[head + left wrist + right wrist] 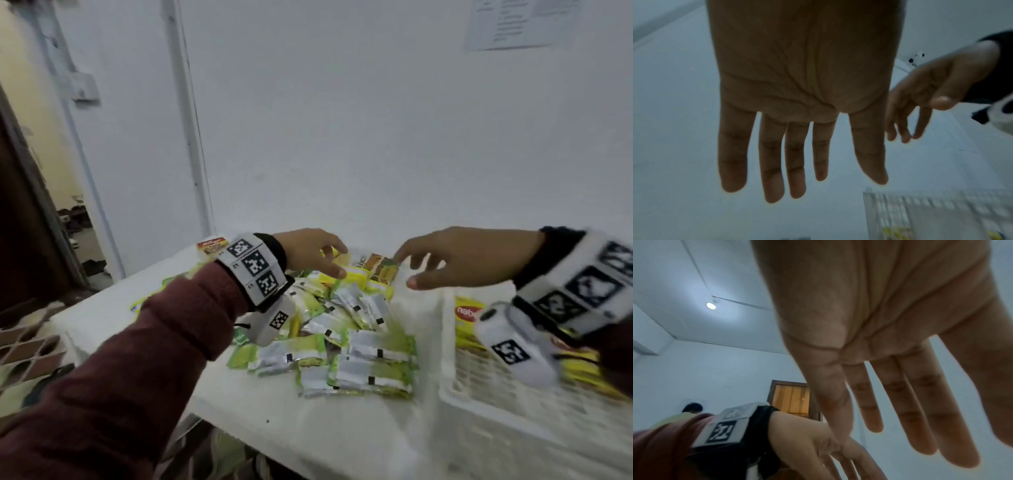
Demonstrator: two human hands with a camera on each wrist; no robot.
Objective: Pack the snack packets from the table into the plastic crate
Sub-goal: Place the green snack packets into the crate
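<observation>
Here we log the scene from the left edge across. A lone red-and-yellow packet (211,245) lies at the far left corner of the tabletop (308,428), apart from the rest. Our left hand (310,251) hovers over the far end of the heap, fingers (772,170) spread and nearly straight, holding nothing; the left wrist view shows the palm bare. We judge it is poised that way to drop onto the topmost packets.

Centre: the pile of green-and-silver snack packets (342,342) lies loose and overlapping on the tabletop, most face down with silver backs up. We count roughly fifteen to twenty; the overlap and blur forbid an exact figure. At its far edge sit a few yellow packets (356,275) and one brown-printed packet (382,269), just under both sets of fingertips.

Right of centre: our right hand (469,255) reaches in from over the crate, fingers (920,410) extended and loosely parted, thumb below, gripping nothing as yet. We judge both hands are converging to scoop one bunch together, which would be quicker than taking singles.

Far right: one white plastic crate (479,407) with lattice walls stands touching the pile's right side, near enough for short transfers. Inside lie yellow packets with a red logo (467,320); at least two show, and the wrist rig hides the others. Most of the packing is not yet done.
</observation>
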